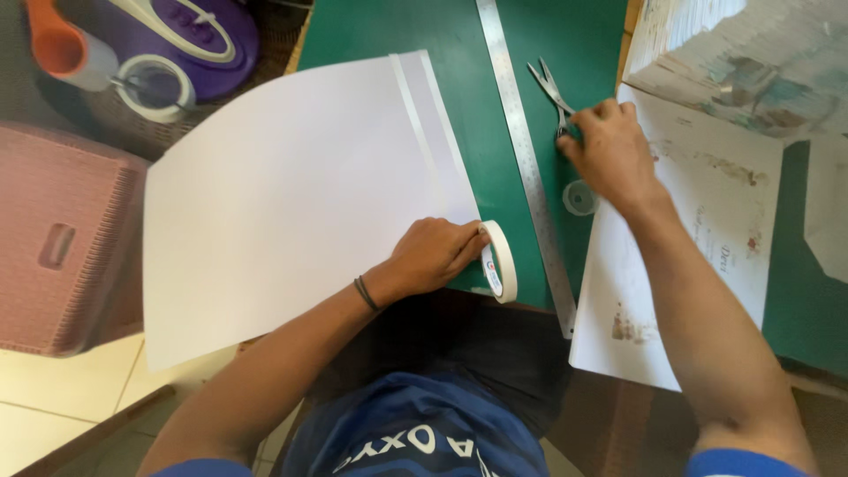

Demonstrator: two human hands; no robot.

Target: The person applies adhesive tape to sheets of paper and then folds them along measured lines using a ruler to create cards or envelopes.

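The left hand [433, 256] pinches a roll of pale tape [499, 261] upright at the near edge of the green desk [459, 53], its grip clenched around the roll's rim, right at the lower right corner of a large white sheet [283, 203]. That sheet covers the left part of the desk and hangs over its near and left edges; two strips of tape already run down it near its right side.

The right hand [611, 152] reaches to the far right of the desk and closes over the handles of a pair of scissors [552, 93], whose blades point away toward the far edge (whether the fingers are through the loops cannot be told). A long steel ruler [528, 168] lies between the two hands, running from far edge to near edge, and a small clear lid [579, 197] sits just beside the right wrist.

The step in hand looks like taping the sheet, with a cut about to be made. The next move would call for bringing the scissors across the ruler to the roll while the left hand keeps the tape taut.
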